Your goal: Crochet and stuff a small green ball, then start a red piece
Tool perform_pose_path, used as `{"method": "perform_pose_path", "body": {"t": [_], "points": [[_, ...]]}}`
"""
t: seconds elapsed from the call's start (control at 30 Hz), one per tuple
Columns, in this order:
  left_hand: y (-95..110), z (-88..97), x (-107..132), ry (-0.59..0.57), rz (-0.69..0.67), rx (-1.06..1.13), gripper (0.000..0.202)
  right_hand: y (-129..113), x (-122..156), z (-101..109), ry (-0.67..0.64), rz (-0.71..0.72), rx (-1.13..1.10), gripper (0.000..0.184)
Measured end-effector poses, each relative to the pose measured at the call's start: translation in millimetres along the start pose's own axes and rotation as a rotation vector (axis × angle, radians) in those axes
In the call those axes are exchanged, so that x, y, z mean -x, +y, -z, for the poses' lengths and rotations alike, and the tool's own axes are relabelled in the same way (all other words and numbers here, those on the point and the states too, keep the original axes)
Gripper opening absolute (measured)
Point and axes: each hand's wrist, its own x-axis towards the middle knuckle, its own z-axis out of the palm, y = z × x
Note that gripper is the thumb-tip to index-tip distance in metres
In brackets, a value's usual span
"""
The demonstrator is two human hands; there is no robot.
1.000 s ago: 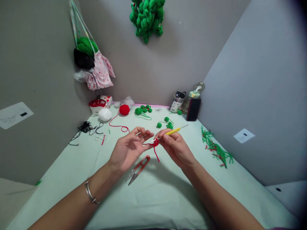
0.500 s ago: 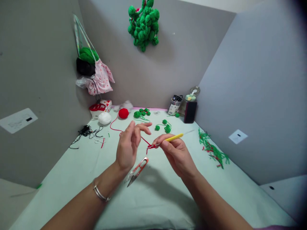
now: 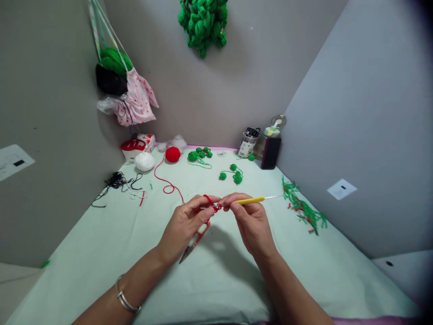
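Observation:
My right hand (image 3: 252,221) grips a crochet hook (image 3: 250,200) by its yellow handle, the hook end pointing left. Opposite it, my left hand (image 3: 186,223) pinches a small piece of red crochet (image 3: 216,208) on the hook's tip, with red yarn looped over the index finger. From there the red yarn (image 3: 172,186) runs back across the table to a red yarn ball (image 3: 172,154). Under my left hand lies a pair of orange-handled thread snips (image 3: 199,237), partly covered by the fingers.
Green crocheted pieces (image 3: 237,176) and a white yarn ball (image 3: 145,161) lie farther back. Yarn scraps (image 3: 306,207) are strewn at right, black threads (image 3: 117,180) at left. A phone (image 3: 271,153) leans beside a pen holder (image 3: 248,143). Grey partitions (image 3: 246,81) enclose the table.
My left hand has come down and right from its raised, spread pose and taken hold of the red crochet piece and yarn. The right hand keeps the hook. The view has tilted slightly downward.

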Motion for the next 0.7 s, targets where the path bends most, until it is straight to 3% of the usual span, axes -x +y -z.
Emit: {"method": "perform_pose_path", "body": {"t": [0.2, 0.47, 0.7], "points": [[-5.5, -1.2, -1.3, 0.056, 0.023, 0.063, 0.016, 4.6, 4.6, -2.6, -0.017, -0.004, 0.013, 0.011], [-9.6, 1.1, 0.5, 0.054, 0.037, 0.099, 0.026, 8.0, 5.8, -3.0, 0.037, -0.019, 0.047, 0.013], [-8.5, -0.4, 1.2, 0.059, 0.049, 0.119, 0.02, 7.9, 6.3, -3.4, 0.038, -0.022, 0.037, 0.012]]}}
